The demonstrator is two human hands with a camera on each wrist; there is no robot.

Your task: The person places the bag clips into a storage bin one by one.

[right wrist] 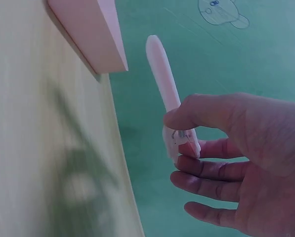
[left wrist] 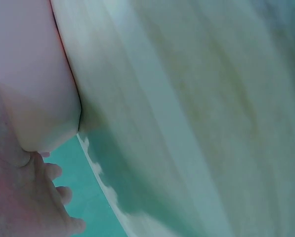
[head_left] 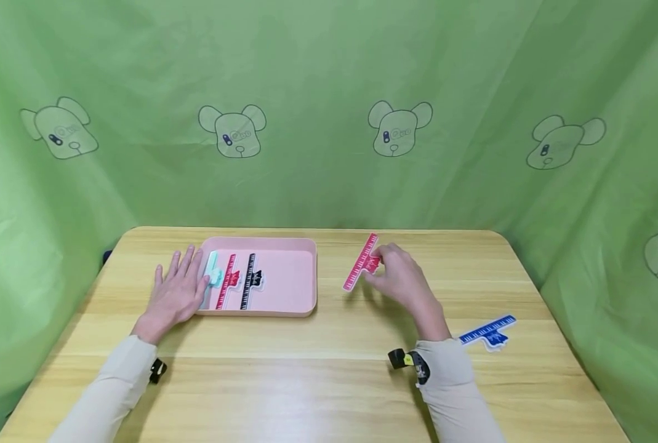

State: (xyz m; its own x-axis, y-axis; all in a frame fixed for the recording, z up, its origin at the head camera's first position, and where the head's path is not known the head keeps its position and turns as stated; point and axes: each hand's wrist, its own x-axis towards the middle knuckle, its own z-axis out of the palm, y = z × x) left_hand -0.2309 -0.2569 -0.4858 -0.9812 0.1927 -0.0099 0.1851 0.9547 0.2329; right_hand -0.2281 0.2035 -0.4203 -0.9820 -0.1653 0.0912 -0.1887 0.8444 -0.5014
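My right hand [head_left: 403,278] pinches a pink clip [head_left: 361,263] with a piano-key pattern, holding it above the table to the right of the tray. In the right wrist view the clip [right wrist: 163,74] sits between thumb and fingers, its spring showing. My left hand [head_left: 177,289] rests with straight fingers along the left edge of the pink tray [head_left: 290,277]. Inside the tray, side by side, lie a mint clip [head_left: 213,271], a red clip [head_left: 228,280] and a black clip [head_left: 249,280]. The left wrist view shows the tray's outer wall [left wrist: 33,64] beside the hand.
A blue clip [head_left: 488,332] lies on the wooden table [head_left: 284,375] near the right forearm, which partly hides one end. Green curtain [head_left: 317,184] with bear drawings hangs behind the table and along both sides.
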